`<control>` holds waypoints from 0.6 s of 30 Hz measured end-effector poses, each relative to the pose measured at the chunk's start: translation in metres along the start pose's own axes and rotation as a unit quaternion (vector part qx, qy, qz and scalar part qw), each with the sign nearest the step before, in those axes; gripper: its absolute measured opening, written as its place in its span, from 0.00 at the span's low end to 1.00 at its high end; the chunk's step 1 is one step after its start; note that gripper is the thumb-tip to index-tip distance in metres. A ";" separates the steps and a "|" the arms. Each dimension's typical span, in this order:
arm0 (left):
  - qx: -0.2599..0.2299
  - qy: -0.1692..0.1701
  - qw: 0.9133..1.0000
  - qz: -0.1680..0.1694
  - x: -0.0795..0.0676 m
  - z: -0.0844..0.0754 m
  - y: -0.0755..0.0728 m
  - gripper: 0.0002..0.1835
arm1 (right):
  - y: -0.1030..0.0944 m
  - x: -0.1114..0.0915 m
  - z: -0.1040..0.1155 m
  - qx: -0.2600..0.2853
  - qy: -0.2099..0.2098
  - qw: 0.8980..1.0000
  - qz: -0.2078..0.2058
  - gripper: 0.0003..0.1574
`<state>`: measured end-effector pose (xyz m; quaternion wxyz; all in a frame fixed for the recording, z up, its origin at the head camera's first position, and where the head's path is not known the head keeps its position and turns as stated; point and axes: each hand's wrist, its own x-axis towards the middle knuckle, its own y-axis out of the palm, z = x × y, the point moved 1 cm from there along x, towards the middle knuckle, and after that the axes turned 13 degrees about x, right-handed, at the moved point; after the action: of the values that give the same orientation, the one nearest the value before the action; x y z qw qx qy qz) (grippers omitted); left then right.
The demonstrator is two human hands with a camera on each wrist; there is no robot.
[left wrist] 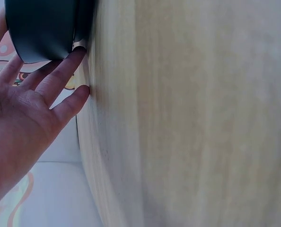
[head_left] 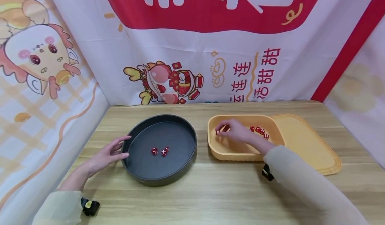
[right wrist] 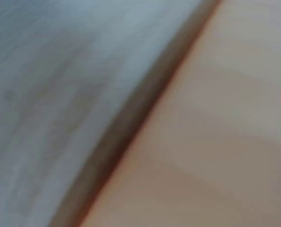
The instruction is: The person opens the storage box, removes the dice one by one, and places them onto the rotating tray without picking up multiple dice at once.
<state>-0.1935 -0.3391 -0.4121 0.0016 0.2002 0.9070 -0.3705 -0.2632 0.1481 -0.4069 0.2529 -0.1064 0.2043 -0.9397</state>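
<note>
My left hand [head_left: 105, 155] is at the left side of a round dark grey pan [head_left: 177, 176]. Its spread, fairly straight fingers touch the pan's outer wall, as the left wrist view also shows. Three red dice lie in the pan: one die [head_left: 154, 151] sits apart from two that touch. Over the left end of a yellow plastic box [head_left: 237, 156], my right hand [head_left: 236, 131] pinches a red die [head_left: 217, 132] between bent fingers and thumb. Several more red dice [head_left: 260, 130] lie toward the box's right side, partly behind the wrist. The right wrist view is a blur.
A flat yellow lid [head_left: 300, 138] lies at the right, partly behind the box and under the right forearm. Everything stands on a wood-grain table [head_left: 192, 198]. A printed cloth [head_left: 186, 44] hangs along the back edge and at both sides.
</note>
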 end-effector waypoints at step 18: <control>0.001 -0.005 1.000 0.002 -0.001 0.000 -0.001 0.37 | 0.022 0.002 0.058 0.074 -0.054 0.996 0.009 0.10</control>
<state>-0.1932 -0.3395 -0.4115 0.0069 0.1999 0.9061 -0.3728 -0.2372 0.1104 -0.3643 0.2791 -0.1363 0.1214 -0.9428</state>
